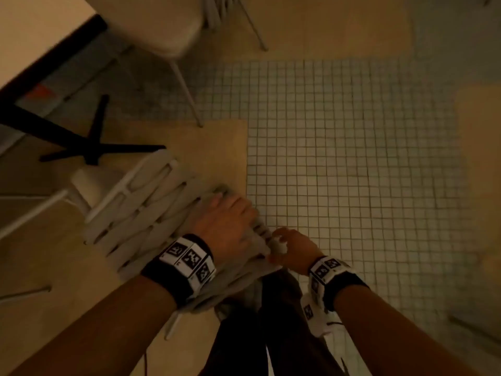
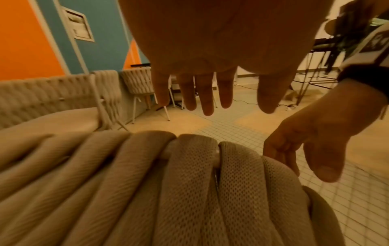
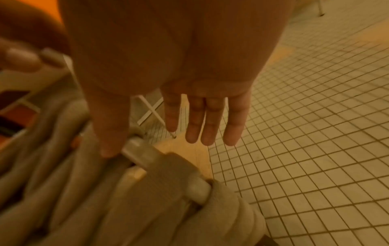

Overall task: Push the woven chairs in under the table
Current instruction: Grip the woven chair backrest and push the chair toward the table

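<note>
- The left hand lay over the top edge of the woven chair backrest, fingers straight and spread apart, holding nothing; the left wrist view showed them reaching out past the mesh straps.
- The right hand was just beside it at the backrest's corner. In the right wrist view its fingers were straight and slack over the floor, and the thumb lay against the bare frame tube. In the left wrist view those fingers drooped by the corner strap, and whether they touched it could not be told.
- The chair stood directly before the person's legs, its seat pointing toward the surface at the upper left; the surface's black cross base stood on the floor just beyond the seat's front edge.
- Small square floor tiles spread to the right.
- Farther off, a second chair stood by the surface's far side.
- More woven chairs stood along an orange and blue wall.
</note>
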`<state>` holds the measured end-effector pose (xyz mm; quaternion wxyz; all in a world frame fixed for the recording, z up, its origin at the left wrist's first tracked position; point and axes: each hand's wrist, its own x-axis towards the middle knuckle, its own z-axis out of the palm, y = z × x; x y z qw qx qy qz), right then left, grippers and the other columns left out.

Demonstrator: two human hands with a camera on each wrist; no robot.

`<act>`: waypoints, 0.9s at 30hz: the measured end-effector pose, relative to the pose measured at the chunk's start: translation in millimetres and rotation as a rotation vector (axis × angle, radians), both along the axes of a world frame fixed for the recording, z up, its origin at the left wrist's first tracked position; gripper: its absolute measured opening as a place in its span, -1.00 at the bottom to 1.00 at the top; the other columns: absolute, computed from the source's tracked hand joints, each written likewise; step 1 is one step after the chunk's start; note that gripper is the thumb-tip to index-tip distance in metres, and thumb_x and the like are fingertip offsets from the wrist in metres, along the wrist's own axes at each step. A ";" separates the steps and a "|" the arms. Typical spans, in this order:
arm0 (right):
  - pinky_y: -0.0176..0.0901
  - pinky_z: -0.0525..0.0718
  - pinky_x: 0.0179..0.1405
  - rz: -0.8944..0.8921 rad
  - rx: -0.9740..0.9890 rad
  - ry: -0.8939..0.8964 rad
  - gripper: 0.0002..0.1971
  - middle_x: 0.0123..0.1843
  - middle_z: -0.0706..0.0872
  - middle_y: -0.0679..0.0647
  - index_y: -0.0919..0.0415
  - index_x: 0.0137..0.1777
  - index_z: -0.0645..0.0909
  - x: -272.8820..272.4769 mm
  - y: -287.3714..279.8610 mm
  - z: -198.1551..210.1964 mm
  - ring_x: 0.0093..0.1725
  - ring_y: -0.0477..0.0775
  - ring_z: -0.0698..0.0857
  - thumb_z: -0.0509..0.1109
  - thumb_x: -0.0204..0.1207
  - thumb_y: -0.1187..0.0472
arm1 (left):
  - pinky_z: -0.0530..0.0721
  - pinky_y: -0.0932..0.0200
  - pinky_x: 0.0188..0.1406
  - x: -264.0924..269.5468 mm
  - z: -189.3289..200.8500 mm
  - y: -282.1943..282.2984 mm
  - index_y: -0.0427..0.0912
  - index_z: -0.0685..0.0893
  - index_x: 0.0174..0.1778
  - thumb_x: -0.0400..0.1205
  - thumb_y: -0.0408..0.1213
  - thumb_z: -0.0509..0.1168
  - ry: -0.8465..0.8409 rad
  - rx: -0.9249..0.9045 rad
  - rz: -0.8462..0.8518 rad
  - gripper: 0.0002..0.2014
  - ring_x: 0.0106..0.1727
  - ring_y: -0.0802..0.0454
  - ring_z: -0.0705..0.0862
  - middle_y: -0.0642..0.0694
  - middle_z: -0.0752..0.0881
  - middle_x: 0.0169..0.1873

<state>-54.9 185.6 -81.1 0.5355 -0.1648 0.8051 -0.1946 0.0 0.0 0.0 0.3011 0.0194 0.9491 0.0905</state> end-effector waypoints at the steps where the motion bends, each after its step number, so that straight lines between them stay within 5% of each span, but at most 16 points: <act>1: 0.04 0.65 0.17 0.037 -0.006 -0.018 -0.36 0.27 0.61 0.06 0.00 0.34 0.49 -3.0 -0.4 -11.2 0.19 0.12 0.62 0.53 0.27 -0.15 | 0.12 -0.18 0.57 -9.1 -11.2 2.7 -0.01 0.32 0.52 0.61 0.07 0.17 -0.034 0.002 -0.054 -0.44 0.58 -0.06 0.22 -0.01 0.36 0.54; 6: 0.01 0.67 0.08 0.265 0.006 -0.073 -0.37 0.15 0.70 0.05 0.03 0.26 0.53 1.3 -4.1 -54.4 0.13 0.12 0.66 0.55 0.23 -0.21 | 0.37 -0.19 0.47 -30.9 -59.9 10.6 -0.07 0.36 0.46 0.48 0.25 0.24 -0.348 -0.055 -0.199 -0.30 0.44 -0.15 0.41 -0.12 0.47 0.45; 10: 0.04 0.69 0.08 0.365 -0.016 -0.117 -0.43 0.10 0.75 0.09 0.00 0.22 0.59 8.7 -11.9 -70.9 0.09 0.13 0.69 0.57 0.24 -0.19 | 0.74 -0.06 -0.01 -35.9 -74.6 11.5 -0.07 0.67 -0.05 0.43 0.29 0.29 -0.489 -0.122 -0.226 -0.52 -0.10 -0.08 0.71 -0.09 0.76 -0.10; 16: -0.06 0.62 -0.09 0.385 -0.015 -0.098 -0.58 -0.02 0.76 0.12 0.15 0.04 0.65 11.7 -22.4 -60.5 0.00 0.13 0.70 0.50 0.36 -0.15 | 0.63 0.04 -0.22 -38.4 -56.5 10.7 -0.11 0.68 -0.17 0.53 0.01 0.35 -0.573 -0.202 -0.265 -0.76 -0.26 -0.04 0.60 -0.05 0.64 -0.31; 20: -0.02 0.63 -0.09 0.438 -0.075 -0.037 -0.58 -0.06 0.75 0.12 0.12 0.02 0.64 25.1 -32.9 -32.0 -0.04 0.16 0.70 0.46 0.37 -0.20 | 0.56 0.07 -0.35 -24.8 -27.2 -6.1 -0.09 0.47 -0.48 0.54 0.04 0.37 -0.554 -0.171 -0.252 -0.62 -0.47 0.04 0.45 -0.04 0.50 -0.48; 24: 0.12 0.72 -0.06 0.448 -0.177 0.018 -0.33 -0.11 0.78 0.05 0.08 -0.06 0.67 42.1 -34.3 -1.4 -0.10 0.12 0.72 0.24 0.11 -0.48 | 0.61 0.07 -0.33 2.5 20.4 -23.4 -0.15 0.66 -0.22 0.55 0.12 0.34 -0.470 -0.176 -0.220 -0.64 -0.45 0.02 0.49 -0.07 0.60 -0.39; 27: -0.14 0.66 -0.24 0.407 -0.282 0.168 -0.24 -0.18 0.79 0.04 0.14 -0.13 0.70 45.0 -39.3 35.2 -0.19 0.04 0.71 0.17 0.06 -0.54 | 0.75 -0.01 -0.17 25.9 65.3 -41.7 -0.09 0.70 -0.05 0.50 0.19 0.34 -0.358 -0.190 -0.152 -0.60 -0.24 -0.09 0.69 -0.10 0.74 -0.21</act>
